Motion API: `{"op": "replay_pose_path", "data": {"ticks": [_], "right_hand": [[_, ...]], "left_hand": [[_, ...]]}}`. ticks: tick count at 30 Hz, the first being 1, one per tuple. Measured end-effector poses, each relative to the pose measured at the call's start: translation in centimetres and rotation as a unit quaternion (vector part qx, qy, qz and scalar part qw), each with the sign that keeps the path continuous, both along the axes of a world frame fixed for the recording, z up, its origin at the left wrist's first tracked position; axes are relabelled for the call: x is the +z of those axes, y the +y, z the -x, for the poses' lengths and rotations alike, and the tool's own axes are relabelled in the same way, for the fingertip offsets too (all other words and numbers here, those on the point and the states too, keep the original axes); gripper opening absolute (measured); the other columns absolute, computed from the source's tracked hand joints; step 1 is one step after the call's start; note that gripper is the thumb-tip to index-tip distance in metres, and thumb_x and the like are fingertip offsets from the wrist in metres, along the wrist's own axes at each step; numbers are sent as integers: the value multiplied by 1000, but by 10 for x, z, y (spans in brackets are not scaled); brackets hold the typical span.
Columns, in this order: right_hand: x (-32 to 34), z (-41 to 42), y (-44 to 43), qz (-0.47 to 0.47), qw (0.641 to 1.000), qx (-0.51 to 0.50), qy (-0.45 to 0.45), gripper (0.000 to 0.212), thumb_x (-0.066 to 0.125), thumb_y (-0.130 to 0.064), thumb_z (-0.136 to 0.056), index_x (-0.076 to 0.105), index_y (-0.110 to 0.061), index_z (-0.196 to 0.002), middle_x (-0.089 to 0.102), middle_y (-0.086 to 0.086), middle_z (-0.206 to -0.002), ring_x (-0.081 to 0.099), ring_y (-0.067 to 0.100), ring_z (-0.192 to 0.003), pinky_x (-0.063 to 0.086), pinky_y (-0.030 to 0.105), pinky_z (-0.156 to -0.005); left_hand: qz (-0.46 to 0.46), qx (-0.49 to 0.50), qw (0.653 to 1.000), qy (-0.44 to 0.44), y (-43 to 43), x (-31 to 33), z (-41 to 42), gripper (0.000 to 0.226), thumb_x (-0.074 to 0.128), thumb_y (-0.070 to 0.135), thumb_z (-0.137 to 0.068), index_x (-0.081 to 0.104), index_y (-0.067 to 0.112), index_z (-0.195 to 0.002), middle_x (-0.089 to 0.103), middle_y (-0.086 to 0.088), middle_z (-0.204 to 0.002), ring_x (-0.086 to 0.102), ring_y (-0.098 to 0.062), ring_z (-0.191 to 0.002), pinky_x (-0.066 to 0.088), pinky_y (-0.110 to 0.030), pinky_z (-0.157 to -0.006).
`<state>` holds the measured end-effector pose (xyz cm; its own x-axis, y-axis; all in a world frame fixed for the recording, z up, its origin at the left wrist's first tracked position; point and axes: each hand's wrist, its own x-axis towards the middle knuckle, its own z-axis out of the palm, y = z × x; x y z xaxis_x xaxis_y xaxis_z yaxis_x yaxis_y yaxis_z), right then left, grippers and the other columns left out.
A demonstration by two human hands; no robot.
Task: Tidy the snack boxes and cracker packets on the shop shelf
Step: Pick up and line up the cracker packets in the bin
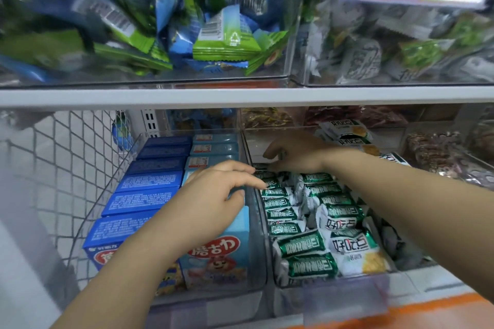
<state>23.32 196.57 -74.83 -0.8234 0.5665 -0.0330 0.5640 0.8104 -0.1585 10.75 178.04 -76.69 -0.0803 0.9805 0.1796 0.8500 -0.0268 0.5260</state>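
Lower shelf (pixel 433 307), front: two clear bins side by side, walls touching. Left bin (pixel 258 262): snack boxes in two files running front to back. File one, dark blue boxes (pixel 145 200), six counted, the rearmost ones blurred. File two, light blue boxes (pixel 216 251), four in sight: one at the front with a cartoon face, three at the back, the rest covered by a forearm. Left hand (pixel 213 195): lies on top of the light blue file, fingers loosely bent, thumb apart from them and nothing clasped, fingertips reaching over the bin wall to touch the packets next door. Right bin (pixel 278 280): green-and-white cracker packets (pixel 304 246), about eight stood on edge in a row along the left wall, further rows beside them, well over a dozen in all. Right hand (pixel 294 155): at the rear of this bin, apart from the left hand, fingers curled down onto the back packets; whether it grips one cannot be told. Left of the bins: wire mesh panel (pixel 66 157). Behind: more bins, contents blurred. Upper shelf (pixel 240 96): two clear bins, one of blue and green packets (pixel 224 37), one of grey and green packets (pixel 361 59).
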Motion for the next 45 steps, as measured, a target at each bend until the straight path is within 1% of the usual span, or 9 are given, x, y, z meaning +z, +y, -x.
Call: {"op": "replay_pose_path", "data": {"ticks": [3, 6, 14, 27, 30, 34, 38, 41, 45], "right_hand": [[14, -42, -28, -31, 999, -2, 24, 37, 60, -37, -90, 60, -24, -125, 60, -5, -126, 56, 17, -113, 44, 25, -92], [20, -98, -57, -70, 995, -19, 72, 35, 62, -38, -88, 63, -26, -122, 63, -9, -121, 56, 13, -113, 42, 28, -97], [-1, -215, -104, -68, 947, -132, 285, 27, 67, -25, -86, 69, -21, -112, 64, -9, -113, 54, 11, -110, 37, 20, -90], [-42, -238, -88, -23, 943, -163, 288, 41, 65, -23, -87, 58, -25, -128, 52, -8, -136, 41, 13, -127, 25, 18, -102], [-47, -237, -79, -79, 945, -150, 279, 39, 69, -9, -82, 65, -19, -119, 63, -1, -123, 53, 24, -114, 37, 32, -98], [-50, -235, -69, -165, 932, -111, 302, 25, 83, -3, -62, 74, -13, -83, 70, 1, -81, 64, 29, -72, 51, 39, -64], [-44, -239, -69, -196, 913, -96, 343, 12, 78, -11, -67, 70, -18, -73, 67, -4, -73, 58, 23, -64, 46, 34, -57], [-35, -248, -68, -114, 908, -91, 392, 11, 72, -8, -79, 68, -18, -81, 66, -5, -84, 57, 8, -70, 48, 22, -65], [-28, -256, -72, -41, 877, -109, 467, 14, 70, -5, -81, 68, -19, -82, 66, -9, -88, 59, 4, -77, 45, 10, -66]], "left_hand": [[6, -1, 999, 40, -4, 4, -4, 40, 42, 16, -97, 60, 47, -116, 42, 26, -135, 51, 11, -83, 38, -12, -82], [3, 15, 994, 104, -4, 10, -9, 40, 43, 15, -95, 62, 44, -116, 48, 19, -135, 46, -9, -123, 30, -40, -109], [-7, -15, 996, 93, 10, 28, -93, 31, 50, 20, -95, 61, 32, -121, 53, 9, -132, 54, -17, -112, 41, -34, -98], [10, 15, 996, 85, 91, 29, -174, 53, 54, 47, -91, 43, 28, -139, 46, 0, -138, 48, -20, -121, 43, -41, -101], [40, 22, 990, 134, 101, 29, -178, 62, 60, 47, -87, 40, 26, -142, 39, -4, -145, 40, -25, -131, 38, -41, -106], [54, 30, 988, 141, 108, 32, -174, 66, 63, 50, -83, 44, 21, -139, 45, -4, -142, 42, -25, -129, 40, -40, -104], [58, 39, 994, 88, 101, 42, -170, 64, 67, 46, -81, 43, 21, -134, 52, 0, -124, 52, -18, -107, 45, -33, -90], [28, 55, 998, 22, 92, 51, -159, 60, 71, 41, -79, 42, 21, -128, 51, 6, -99, 50, -7, -75, 43, -29, -75], [103, 55, 986, -120, 79, 49, -148, 56, 77, 28, -78, 42, 22, -121, 59, 3, -92, 66, -16, -74, 58, -33, -72]]}}
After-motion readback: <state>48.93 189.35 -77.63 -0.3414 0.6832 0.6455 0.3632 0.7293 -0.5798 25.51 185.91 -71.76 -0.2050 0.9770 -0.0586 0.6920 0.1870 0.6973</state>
